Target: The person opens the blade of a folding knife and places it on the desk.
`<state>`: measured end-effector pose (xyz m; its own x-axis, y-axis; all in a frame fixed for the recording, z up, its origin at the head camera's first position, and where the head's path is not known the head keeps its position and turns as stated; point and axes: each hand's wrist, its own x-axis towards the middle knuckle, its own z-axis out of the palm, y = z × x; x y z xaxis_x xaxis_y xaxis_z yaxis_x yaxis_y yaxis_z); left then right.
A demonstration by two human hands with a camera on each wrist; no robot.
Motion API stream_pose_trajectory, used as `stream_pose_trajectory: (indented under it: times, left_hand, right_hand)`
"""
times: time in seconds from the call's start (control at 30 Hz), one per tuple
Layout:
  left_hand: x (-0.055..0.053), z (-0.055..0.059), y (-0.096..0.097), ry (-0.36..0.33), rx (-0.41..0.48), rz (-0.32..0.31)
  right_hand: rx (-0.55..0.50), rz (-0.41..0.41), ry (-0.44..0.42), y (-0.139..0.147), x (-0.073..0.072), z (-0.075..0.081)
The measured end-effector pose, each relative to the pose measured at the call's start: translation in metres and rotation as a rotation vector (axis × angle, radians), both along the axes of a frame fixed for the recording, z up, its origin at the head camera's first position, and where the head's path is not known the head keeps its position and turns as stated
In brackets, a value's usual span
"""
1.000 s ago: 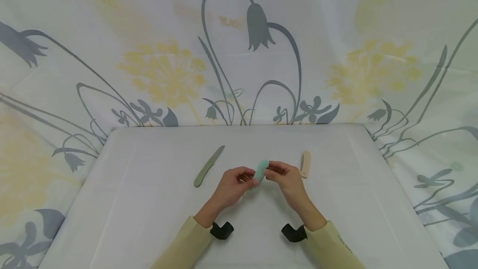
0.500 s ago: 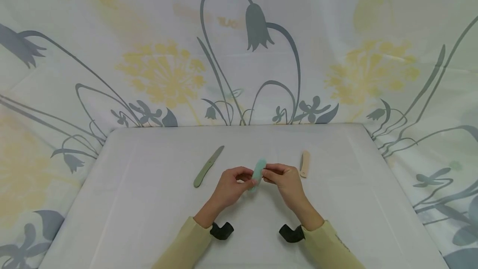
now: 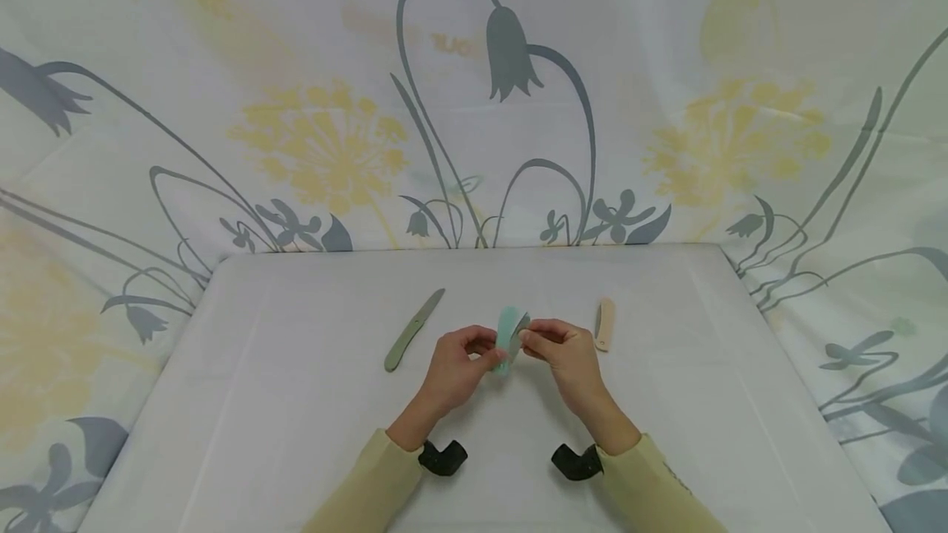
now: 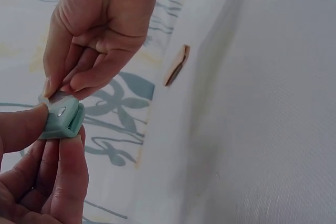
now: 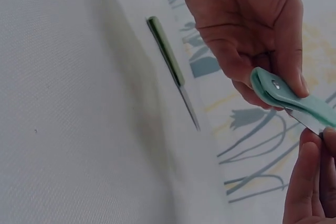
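A mint-green folding knife point(image 3: 508, 321) is held above the middle of the table, its metal blade point(image 5: 304, 120) swung partway out of the handle. My left hand point(image 3: 457, 368) grips the handle near the pivot end, thumb on one side and fingers on the other. The right hand point(image 3: 569, 354) pinches the blade between thumb and fingers. Left of my hands lies an unfolded knife with an olive-green handle point(image 3: 402, 350). Close beyond the right hand rests a folded beige knife point(image 3: 606, 326), also visible in the left wrist view.
The white-covered table point(image 3: 296, 434) meets a flower-patterned cloth point(image 3: 474, 146) at its back and sides. Black wrist-worn devices point(image 3: 443, 458) sit at both sleeve cuffs, just above the table.
The mint-green knife's blade has come partway out of its handle, pulled by the right fingers. The handle has shifted slightly left and turned more upright. The other two knives stay put.
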<state>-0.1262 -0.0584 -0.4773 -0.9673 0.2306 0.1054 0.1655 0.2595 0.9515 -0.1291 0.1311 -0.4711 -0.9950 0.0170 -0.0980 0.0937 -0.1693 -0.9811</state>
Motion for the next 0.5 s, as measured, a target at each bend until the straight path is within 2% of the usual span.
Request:
stream_pose_trajectory:
  times: [0.23,0.4,0.5]
  left_hand:
    - [-0.0022,0.0022,0.0031,-0.113,0.183,0.108]
    - [-0.0017,0.0025,0.0052,-0.190,0.327,0.196]
    - [-0.0015,0.0035,0.0055,-0.214,0.387,0.204]
  right_hand:
    - [-0.116,-0.049,0.030,0.0009,-0.0020,-0.0036]
    - [-0.162,-0.072,0.044,-0.0005,-0.0001,-0.0055]
    - [-0.161,-0.063,0.059,-0.0008,-0.0001,-0.0049]
